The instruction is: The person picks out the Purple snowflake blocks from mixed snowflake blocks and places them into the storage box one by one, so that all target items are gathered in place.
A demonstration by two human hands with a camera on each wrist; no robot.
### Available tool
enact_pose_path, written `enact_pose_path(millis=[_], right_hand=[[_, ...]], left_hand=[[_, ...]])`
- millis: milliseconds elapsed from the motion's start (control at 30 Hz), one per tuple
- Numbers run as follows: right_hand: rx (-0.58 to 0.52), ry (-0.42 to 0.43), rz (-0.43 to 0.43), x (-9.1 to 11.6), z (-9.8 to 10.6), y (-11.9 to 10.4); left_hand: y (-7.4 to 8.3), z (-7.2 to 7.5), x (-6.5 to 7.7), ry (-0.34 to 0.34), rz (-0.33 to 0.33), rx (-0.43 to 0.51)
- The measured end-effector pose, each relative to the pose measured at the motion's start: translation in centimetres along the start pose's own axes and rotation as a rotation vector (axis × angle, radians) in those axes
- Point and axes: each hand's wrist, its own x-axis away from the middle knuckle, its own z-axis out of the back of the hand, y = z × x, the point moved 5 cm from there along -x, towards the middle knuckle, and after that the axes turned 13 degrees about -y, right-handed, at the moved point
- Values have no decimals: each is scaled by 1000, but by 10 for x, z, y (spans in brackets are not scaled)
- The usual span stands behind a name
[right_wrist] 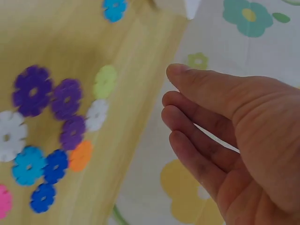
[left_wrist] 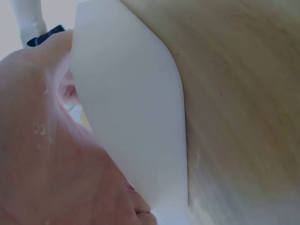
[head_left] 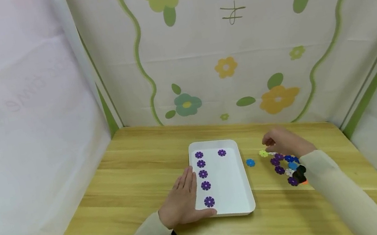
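Observation:
A white tray (head_left: pixel 226 177) lies on the table with several purple snowflake discs (head_left: pixel 205 185) in a column along its left side. One more purple disc (head_left: pixel 222 152) sits near its far right corner. My left hand (head_left: pixel 182 201) rests against the tray's left side, fingers straight, its thumb at the near edge; the left wrist view shows the palm beside the tray's white wall (left_wrist: pixel 131 103). My right hand (right_wrist: pixel 225 131) hovers above the far edge of a loose group of discs, fingers loosely bent and apart from the thumb, with nothing between them. A yellow-green disc (head_left: pixel 263 153) lies just below it.
Right of the tray, the loose discs include purple (right_wrist: pixel 33 90), white (right_wrist: pixel 96 115), orange (right_wrist: pixel 80 155), blue (right_wrist: pixel 56 166) and pink ones (right_wrist: pixel 3 200). A single light-blue disc (head_left: pixel 250 163) lies between tray and group. A flower-printed curtain (head_left: pixel 199 49) stands behind the wooden table (head_left: pixel 137 171).

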Motion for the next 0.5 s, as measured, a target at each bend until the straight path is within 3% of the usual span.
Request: enact_pose_path(millis=[500], right_hand=[[-97, -21, -67, 25, -59, 45]], left_hand=[[-1, -1, -1, -17, 12, 6]])
